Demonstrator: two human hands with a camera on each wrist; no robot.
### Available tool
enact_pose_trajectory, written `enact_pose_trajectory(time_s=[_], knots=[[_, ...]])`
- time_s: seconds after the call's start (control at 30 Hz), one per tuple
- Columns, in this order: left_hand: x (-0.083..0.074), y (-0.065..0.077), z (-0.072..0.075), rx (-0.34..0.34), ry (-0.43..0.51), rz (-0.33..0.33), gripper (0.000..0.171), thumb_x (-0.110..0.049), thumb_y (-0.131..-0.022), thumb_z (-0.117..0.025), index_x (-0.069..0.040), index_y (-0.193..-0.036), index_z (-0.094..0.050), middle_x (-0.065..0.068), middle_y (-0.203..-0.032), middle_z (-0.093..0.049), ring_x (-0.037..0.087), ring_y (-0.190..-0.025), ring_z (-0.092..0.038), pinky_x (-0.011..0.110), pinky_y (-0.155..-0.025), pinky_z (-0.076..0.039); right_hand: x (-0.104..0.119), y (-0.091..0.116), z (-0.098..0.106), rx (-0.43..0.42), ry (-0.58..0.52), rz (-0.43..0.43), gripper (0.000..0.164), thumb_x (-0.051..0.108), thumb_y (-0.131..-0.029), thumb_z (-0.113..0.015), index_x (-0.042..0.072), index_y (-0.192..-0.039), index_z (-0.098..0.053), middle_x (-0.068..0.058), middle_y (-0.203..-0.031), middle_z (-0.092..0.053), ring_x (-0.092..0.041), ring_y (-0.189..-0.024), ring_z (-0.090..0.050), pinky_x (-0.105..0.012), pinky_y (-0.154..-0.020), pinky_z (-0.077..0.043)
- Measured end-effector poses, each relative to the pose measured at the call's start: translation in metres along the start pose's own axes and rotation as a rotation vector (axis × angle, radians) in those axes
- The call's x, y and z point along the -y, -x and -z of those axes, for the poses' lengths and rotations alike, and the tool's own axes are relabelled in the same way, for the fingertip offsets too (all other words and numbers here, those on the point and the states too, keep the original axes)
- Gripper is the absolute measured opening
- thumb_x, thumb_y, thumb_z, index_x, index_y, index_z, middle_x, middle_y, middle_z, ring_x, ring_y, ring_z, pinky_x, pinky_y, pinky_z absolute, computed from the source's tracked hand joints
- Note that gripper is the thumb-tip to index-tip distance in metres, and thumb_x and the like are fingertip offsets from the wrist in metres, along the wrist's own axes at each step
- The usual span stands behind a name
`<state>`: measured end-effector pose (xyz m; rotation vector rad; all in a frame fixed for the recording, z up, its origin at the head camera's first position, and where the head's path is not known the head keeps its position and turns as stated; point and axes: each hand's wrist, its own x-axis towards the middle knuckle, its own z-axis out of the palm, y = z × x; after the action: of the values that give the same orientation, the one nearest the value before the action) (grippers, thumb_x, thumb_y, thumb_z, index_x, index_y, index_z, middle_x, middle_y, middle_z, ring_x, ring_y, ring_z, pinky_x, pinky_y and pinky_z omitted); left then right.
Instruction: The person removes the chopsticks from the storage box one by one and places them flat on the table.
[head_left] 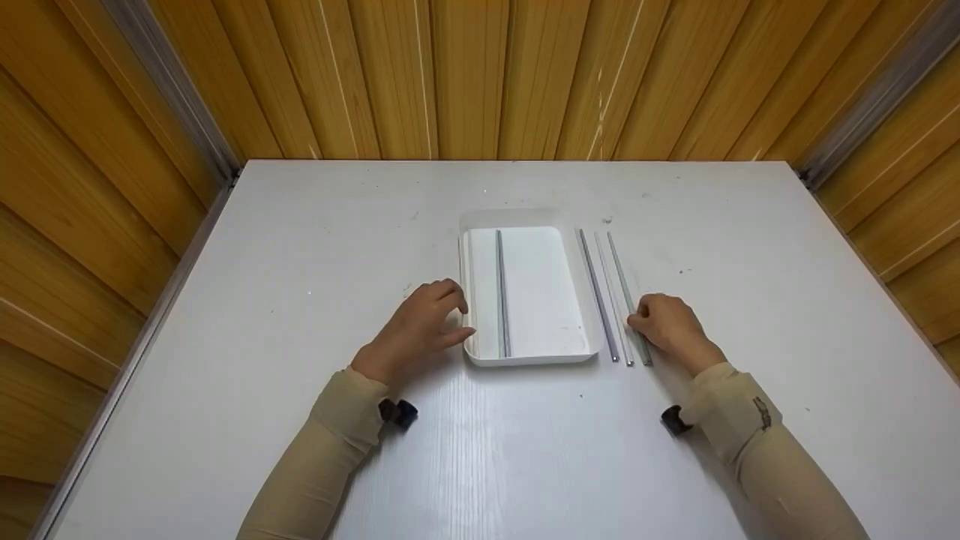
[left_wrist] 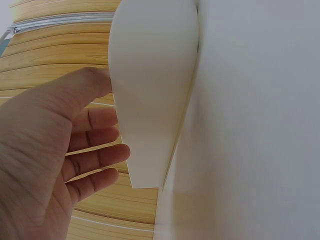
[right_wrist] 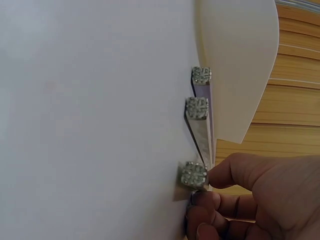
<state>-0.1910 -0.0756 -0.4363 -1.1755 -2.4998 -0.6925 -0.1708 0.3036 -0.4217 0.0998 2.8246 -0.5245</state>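
Note:
The white tray (head_left: 532, 361) has a pair of thin metal chopsticks (head_left: 503, 292) lying lengthwise in it. Its near left rim is beside my left hand (head_left: 420, 322). In the left wrist view, loosely bent fingers (left_wrist: 100, 157) overlap the tray's outer wall (left_wrist: 150, 90), and the thumb tip is hidden behind the rim. Three more chopsticks lie side by side right of the tray: a purplish one (head_left: 598, 296), a silver one (head_left: 615, 300) and a greenish-grey one (head_left: 624, 274). My right hand (head_left: 671, 326) pinches the greenish-grey chopstick near its thicker end; its patterned tip (right_wrist: 194, 175) faces the right wrist camera.
A white table (head_left: 300, 450) lies under everything, with small specks scattered over it. Wood-look panels (head_left: 465, 75) stand at the back and on both sides, with metal posts (head_left: 187, 97) at the corners.

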Motion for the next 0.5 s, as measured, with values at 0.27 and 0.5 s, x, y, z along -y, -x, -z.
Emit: enact_pose_trajectory(time_s=[0.27,0.5], knots=[[-0.0006,-0.0005,0.0008,0.014,0.001,0.017,0.026,-0.025,-0.081,-0.077,-0.006,-0.092,-0.063,0.004,-0.099,-0.061,0.019,-0.09,-0.059,0.033,-0.082,-0.051,0.0011,-0.0002,0.0003,-0.002,0.012,-0.008,0.022,0.022,-0.091,-0.055,0.001,-0.085,-0.057,-0.008,-0.075,-0.055,-0.02,-0.069,-0.049,-0.027,-0.058,-0.037],[-0.0009,-0.0002,0.0012,0.01,0.01,0.016,0.025,-0.023,-0.08,-0.078,-0.006,-0.092,-0.063,0.004,-0.099,-0.061,0.019,-0.09,-0.059,0.033,-0.083,-0.05,0.0005,0.0022,0.0003,-0.015,0.005,0.001,0.022,0.021,-0.09,-0.053,0.0,-0.087,-0.058,-0.008,-0.075,-0.056,-0.019,-0.069,-0.049,-0.026,-0.058,-0.037]])
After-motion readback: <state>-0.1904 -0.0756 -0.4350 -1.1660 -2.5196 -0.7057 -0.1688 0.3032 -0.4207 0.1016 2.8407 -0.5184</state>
